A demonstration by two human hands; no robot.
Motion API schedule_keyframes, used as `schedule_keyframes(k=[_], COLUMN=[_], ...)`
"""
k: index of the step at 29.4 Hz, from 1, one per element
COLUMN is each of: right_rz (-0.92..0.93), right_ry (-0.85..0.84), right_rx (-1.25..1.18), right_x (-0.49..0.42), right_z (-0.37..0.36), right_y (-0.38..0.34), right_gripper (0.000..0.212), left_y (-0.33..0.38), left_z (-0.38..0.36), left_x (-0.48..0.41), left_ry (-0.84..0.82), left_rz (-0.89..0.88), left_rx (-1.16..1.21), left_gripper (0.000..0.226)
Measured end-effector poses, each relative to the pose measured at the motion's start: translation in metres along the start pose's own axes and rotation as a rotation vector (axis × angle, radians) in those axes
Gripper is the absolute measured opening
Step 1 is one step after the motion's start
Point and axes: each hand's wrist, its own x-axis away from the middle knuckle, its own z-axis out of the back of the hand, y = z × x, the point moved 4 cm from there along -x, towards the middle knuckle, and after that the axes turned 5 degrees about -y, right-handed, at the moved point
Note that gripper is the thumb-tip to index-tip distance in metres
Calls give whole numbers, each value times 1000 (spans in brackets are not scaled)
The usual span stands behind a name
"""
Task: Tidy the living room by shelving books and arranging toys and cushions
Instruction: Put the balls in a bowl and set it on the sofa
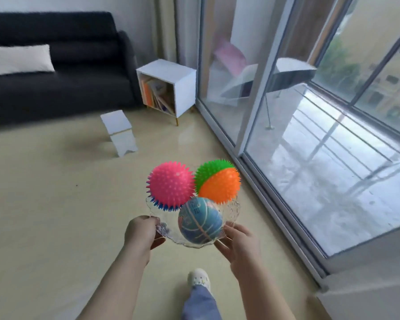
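I carry a clear glass bowl [164,228] above the floor with both hands. My left hand [141,232] grips its left rim, and my right hand [237,239] holds its right rim from below. Three toy balls sit in the bowl: a pink spiky ball [171,184] with a blue underside, a green and orange spiky ball [218,181], and a small blue basketball [200,221] nearest me. A white cube shelf [169,72] with several books [151,92] inside stands ahead by the window. A white cushion [21,58] lies on the dark sofa [79,65].
A small white stool [119,132] stands on the beige floor between me and the sofa. Glass sliding doors [286,112] run along the right side. My foot in a white shoe [199,277] is below the bowl.
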Motion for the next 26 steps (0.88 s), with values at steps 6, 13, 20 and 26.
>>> schedule_keyframes(k=[6, 13, 20, 26], right_rz=[-23, -21, -63, -70], right_ry=[-148, -205, -325, -292], right_rx=[147, 235, 385, 375], right_x=[-79, -182, -252, -317], right_z=[-112, -269, -446, -590], right_y=[-23, -86, -86, -64], right_gripper=[17, 19, 23, 22], left_y=[60, 176, 236, 300], left_z=[44, 85, 187, 274], left_x=[-76, -193, -308, -414], left_ry=[181, 281, 404, 413], left_rz=[-8, -52, -26, -25], left_rx=[169, 315, 455, 454], left_gripper=[18, 18, 16, 18])
